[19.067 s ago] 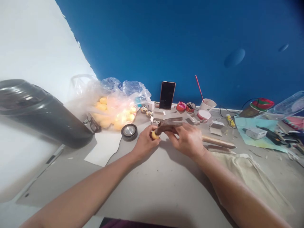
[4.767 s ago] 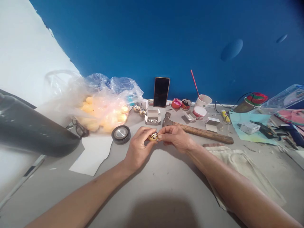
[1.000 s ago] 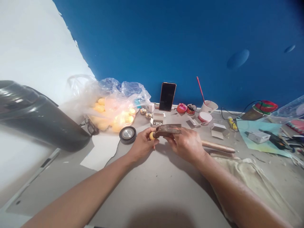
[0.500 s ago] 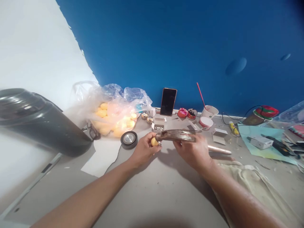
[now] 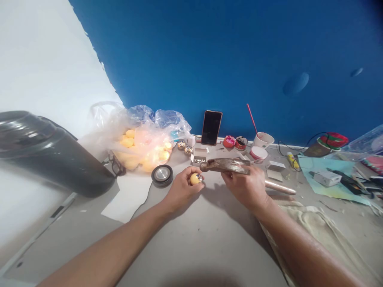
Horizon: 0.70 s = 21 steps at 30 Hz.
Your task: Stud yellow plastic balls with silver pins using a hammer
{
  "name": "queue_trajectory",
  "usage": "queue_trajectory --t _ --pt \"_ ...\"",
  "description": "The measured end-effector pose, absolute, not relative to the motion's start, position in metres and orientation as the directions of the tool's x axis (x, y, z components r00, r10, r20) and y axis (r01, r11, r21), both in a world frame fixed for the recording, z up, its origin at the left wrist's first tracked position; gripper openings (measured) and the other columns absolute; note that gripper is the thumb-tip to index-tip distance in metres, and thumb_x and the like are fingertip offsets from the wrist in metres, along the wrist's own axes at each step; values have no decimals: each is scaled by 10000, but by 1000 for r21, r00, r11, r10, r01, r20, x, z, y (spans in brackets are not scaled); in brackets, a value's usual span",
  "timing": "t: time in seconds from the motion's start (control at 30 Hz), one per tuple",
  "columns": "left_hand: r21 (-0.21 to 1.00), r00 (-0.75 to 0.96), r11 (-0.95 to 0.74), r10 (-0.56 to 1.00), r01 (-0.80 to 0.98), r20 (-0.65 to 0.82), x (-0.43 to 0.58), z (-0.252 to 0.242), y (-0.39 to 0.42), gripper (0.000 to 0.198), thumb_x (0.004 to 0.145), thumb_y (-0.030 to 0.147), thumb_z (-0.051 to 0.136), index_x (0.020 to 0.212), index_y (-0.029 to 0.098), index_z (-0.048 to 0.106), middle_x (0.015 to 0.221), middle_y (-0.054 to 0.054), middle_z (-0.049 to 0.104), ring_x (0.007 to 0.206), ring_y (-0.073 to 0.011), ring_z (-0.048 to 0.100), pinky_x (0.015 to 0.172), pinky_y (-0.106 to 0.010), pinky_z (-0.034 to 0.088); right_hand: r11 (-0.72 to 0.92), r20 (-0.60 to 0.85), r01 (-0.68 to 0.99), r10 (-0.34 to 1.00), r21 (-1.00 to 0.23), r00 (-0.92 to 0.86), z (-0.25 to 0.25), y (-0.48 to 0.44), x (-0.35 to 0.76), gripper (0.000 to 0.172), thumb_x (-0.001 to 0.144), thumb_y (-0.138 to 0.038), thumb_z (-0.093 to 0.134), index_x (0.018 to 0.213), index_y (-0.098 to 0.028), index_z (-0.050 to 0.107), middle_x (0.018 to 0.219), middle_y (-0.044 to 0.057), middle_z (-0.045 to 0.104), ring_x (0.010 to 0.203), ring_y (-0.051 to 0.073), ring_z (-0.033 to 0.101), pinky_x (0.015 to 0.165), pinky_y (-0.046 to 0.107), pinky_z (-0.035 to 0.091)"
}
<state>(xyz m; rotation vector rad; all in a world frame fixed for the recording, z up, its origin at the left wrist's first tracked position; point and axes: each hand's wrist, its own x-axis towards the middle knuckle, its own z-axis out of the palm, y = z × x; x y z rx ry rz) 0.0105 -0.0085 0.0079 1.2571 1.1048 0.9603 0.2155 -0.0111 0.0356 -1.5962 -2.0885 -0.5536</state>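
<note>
My left hand (image 5: 183,187) pinches a small yellow ball (image 5: 195,179) just above the table. Shiny silver pieces cover part of the ball's right side. In my right hand (image 5: 247,185) is a hammer (image 5: 226,166), gripped near its head, with the wooden handle running out to the right behind the fingers. The hammer's rounded end is a little above and right of the ball, apart from it. Behind the hands stands a small open box (image 5: 198,160) of silver bits. Silver-studded balls (image 5: 188,150) lie beyond it.
A clear plastic bag (image 5: 143,149) of yellow balls lies left, beside a large dark flask (image 5: 56,155). A round black lid (image 5: 162,175) sits near my left hand. A phone (image 5: 212,127) leans on the wall. A cloth (image 5: 311,227) lies under my right forearm.
The hammer head has lifted off the ball and shifted right with my right hand. More of the ball and its silver pieces now shows. My left hand stays nearly in place.
</note>
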Motion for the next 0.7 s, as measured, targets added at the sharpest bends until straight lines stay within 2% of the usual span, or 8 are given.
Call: queue_trajectory --t 0.17,0.27,0.33,0.43,0.57,0.7 --pt "996 220 19 975 84 -37 10 8 -8 427 677 177 703 1099 189 639 951 -28 707 825 -167 635 714 -268 487 306 457 952 846 6 -275 40 -13 213 170 828 -207 584 790 -201 750 725 74 727 636 200 628 570 289 352" --pt "991 211 -5 977 130 -23 10 6 -7 405 685 163 680 1089 185 652 982 -41 721 849 -177 642 736 -274 495 247 508 969 832 18 -222 40 -14 213 197 844 -260 580 756 -202 747 707 79 723 665 210 636 578 288 353" --pt "988 216 -11 976 157 -24 10 6 -7 357 697 171 667 1055 178 663 956 -38 719 827 -173 632 724 -269 487 229 531 973 821 31 -210 38 -13 213 207 843 -259 579 731 -199 742 703 80 723 660 206 630 575 288 342" --pt "985 237 -21 971 171 -20 10 6 -7 291 704 197 660 994 171 678 889 -24 699 775 -166 608 696 -266 466 287 517 957 812 47 -269 36 -13 213 185 820 -203 580 758 -201 753 721 67 733 619 187 611 558 287 313" --pt "978 211 -15 977 207 -30 10 9 -8 239 692 188 632 927 174 675 833 -9 661 720 -152 562 656 -259 439 265 562 963 791 41 -242 37 -14 213 223 868 -267 577 740 -197 747 689 80 709 649 211 623 576 298 321" --pt "962 227 -71 974 263 10 10 10 -9 293 690 183 633 976 182 695 811 4 654 720 -155 556 662 -260 439 305 519 952 808 33 -277 38 -16 210 177 837 -209 589 752 -194 744 704 70 717 618 194 608 564 298 302"
